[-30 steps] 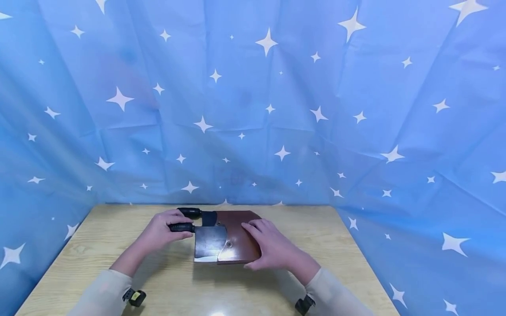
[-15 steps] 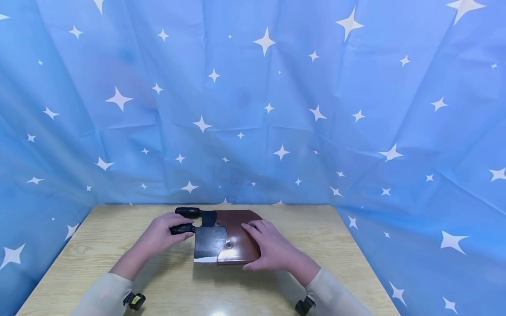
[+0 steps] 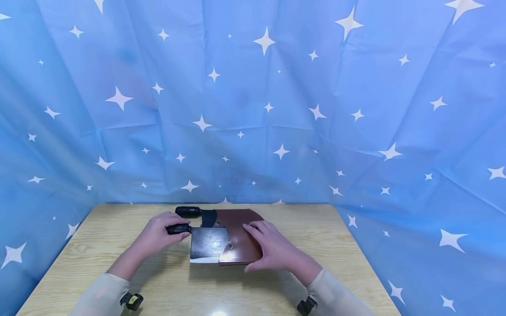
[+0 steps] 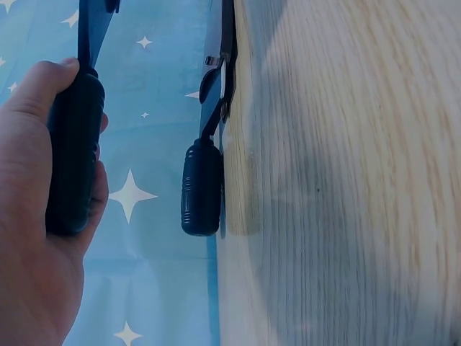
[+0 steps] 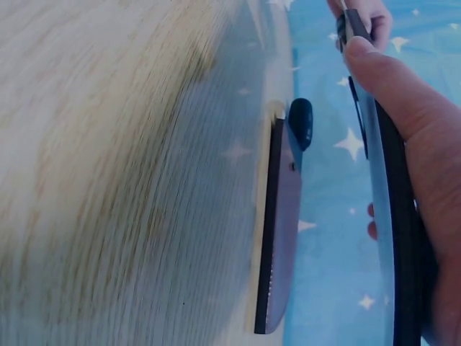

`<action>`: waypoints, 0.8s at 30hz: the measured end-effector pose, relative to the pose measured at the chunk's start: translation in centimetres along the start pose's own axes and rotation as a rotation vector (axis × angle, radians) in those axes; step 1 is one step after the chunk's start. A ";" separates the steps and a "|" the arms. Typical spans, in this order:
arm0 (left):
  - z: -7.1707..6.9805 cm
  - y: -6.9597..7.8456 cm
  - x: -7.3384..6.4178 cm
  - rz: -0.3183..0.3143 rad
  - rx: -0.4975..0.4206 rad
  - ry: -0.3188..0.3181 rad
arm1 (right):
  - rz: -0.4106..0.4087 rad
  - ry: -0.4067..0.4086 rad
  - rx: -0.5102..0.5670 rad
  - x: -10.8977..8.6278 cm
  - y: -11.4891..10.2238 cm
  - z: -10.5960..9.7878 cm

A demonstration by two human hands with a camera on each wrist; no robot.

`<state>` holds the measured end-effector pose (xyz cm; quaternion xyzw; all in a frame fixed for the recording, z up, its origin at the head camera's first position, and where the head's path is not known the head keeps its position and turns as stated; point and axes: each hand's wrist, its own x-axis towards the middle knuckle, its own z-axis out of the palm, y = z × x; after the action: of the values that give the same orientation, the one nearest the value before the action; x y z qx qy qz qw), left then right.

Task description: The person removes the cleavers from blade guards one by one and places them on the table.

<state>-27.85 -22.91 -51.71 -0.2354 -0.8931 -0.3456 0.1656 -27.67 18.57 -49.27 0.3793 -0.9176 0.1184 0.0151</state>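
Note:
My left hand (image 3: 158, 231) grips the black handle (image 4: 75, 155) of a cleaver (image 3: 207, 243), its fingers wrapped round it. The wide dark blade, with a bright edge along the near side, points right and runs into a brown sheath (image 3: 242, 252) with a metal snap. At the sheath's right end, my right hand (image 3: 274, 248) holds it between thumb and fingers. Both cleaver and sheath are raised above the table, as the wrist views show. Behind them a second cleaver lies on the table, its black handle (image 3: 187, 212) to the left and its blade in another brown sheath (image 3: 233, 216).
The pale wooden table (image 3: 99, 245) ends at the back against a blue curtain (image 3: 237, 109) printed with white stars. The second cleaver lies close to that back edge. The curtain also hangs along both sides.
My left hand has shifted slightly left with the cleaver, and a little more of the blade shows outside the sheath. My right hand stays nearly in place on the sheath.

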 end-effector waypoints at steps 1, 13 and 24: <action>0.0 0.0 0.0 -0.006 -0.003 0.000 | 0.001 -0.002 0.002 0.0 0.0 0.0; -0.4 -0.2 -0.3 -0.010 -0.031 0.009 | -0.042 0.019 -0.008 -0.4 0.6 -0.1; -0.5 -0.2 -0.5 -0.024 -0.039 0.014 | -0.043 0.031 -0.016 -0.6 0.5 0.1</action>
<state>-27.42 -23.52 -51.69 -0.2254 -0.8879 -0.3664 0.1630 -27.57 19.33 -49.51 0.3971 -0.9097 0.1164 0.0348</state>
